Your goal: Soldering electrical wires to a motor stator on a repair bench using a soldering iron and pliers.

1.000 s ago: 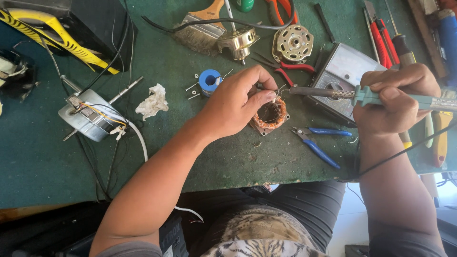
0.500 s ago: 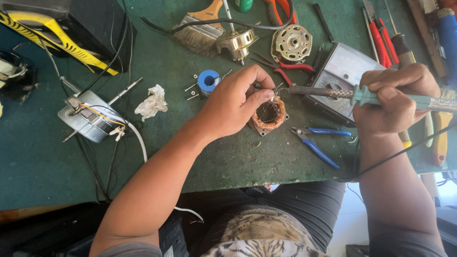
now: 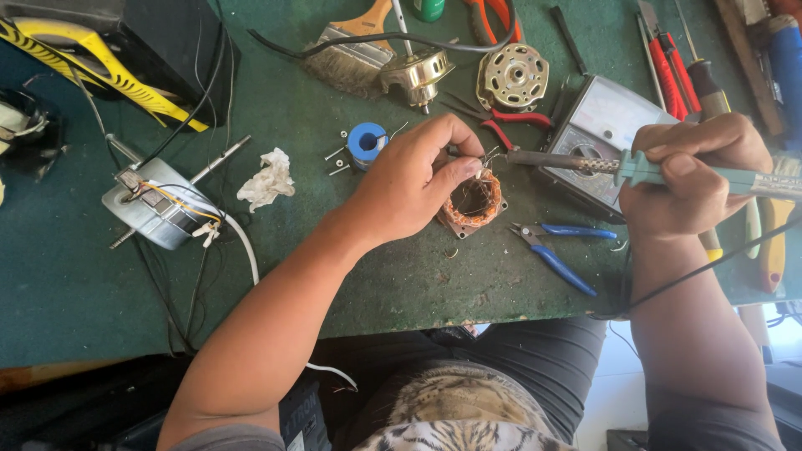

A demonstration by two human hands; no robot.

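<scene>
Soldering of a lead on the copper-wound stator [image 3: 474,200] is in hand. The stator lies flat on the green bench [image 3: 100,301], near its front edge, just left of the grey analogue meter [image 3: 603,134]. The left hand [image 3: 413,179] rests on the stator's left side, with the thumb laid against the rim of the winding and the fingertips [image 3: 455,146] pinched together on what appears to be a thin wire at the top of the coil; the wire itself is too fine to make out clearly. The right hand [image 3: 693,171] is closed in a firm grip around the teal handle of the soldering iron [image 3: 601,163], which is held roughly level, shaft pointing left, with its tip at the top edge of the winding just beside the left fingertips. Whether the tip touches the wire cannot be told. The iron's black cord runs down past the right forearm and off the bench edge. By judgement, the joint is being heated or is about to be, and the next move calls for a steady tip on the pinched lead, fingers kept clear of the hot shaft, and no pull on the fine winding wire. 1 blue-handled pair of pliers [image 3: 555,250] lies just right of the stator, a blue spool [image 3: 366,142] sits beside the left hand, and a grey motor [image 3: 159,209] with coloured leads rests well apart at the left.
</scene>
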